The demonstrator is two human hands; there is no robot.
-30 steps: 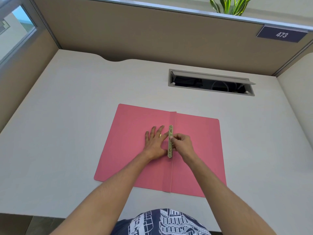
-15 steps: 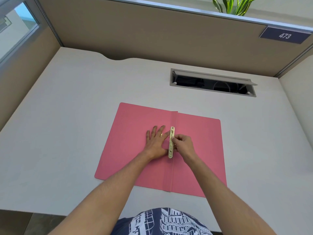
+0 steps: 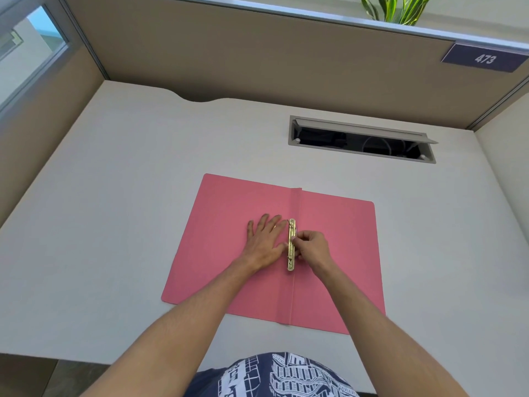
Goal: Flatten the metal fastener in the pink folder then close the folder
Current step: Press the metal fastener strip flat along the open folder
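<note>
The pink folder (image 3: 337, 224) lies open and flat on the white desk (image 3: 143, 210). A gold metal fastener (image 3: 291, 263) runs along its centre fold. My left hand (image 3: 264, 239) rests flat on the left cover, fingers spread, thumb touching the fastener's left side. My right hand (image 3: 312, 246) is curled beside the strip, its fingertips pinching the fastener's middle. A thin prong tip sticks up near the strip's far end.
An open cable hatch (image 3: 362, 138) is set into the desk behind the folder. Beige partition walls (image 3: 257, 58) enclose the desk on three sides, with a plant (image 3: 398, 10) on top and a sign reading 473 (image 3: 483, 58).
Both hands stay on the fastener; my right fingers have shifted slightly along the strip. The camera has tilted a little.
</note>
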